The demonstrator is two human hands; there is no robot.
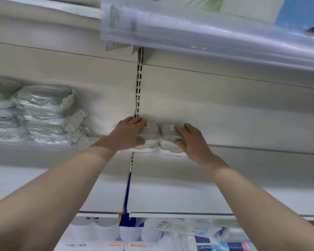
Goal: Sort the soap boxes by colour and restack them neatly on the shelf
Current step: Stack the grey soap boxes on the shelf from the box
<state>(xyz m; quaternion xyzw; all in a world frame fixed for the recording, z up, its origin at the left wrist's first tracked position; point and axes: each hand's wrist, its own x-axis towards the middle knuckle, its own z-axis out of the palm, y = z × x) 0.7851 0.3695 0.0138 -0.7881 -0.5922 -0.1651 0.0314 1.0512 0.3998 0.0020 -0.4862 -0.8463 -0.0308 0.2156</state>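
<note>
Two grey-beige film-wrapped soap boxes (150, 134) are sitting side by side at the white metal shelf's (225, 178) back; left hand (129, 133) and right hand (192, 140) are each clasping one, thumb in front, probably aligning them apart from the pale green wrapped stack (43, 113) at 9 o'clock.

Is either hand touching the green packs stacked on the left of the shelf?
No, the left hand and right hand each grip one of two grey packs further right, apart from the green packs.
</note>
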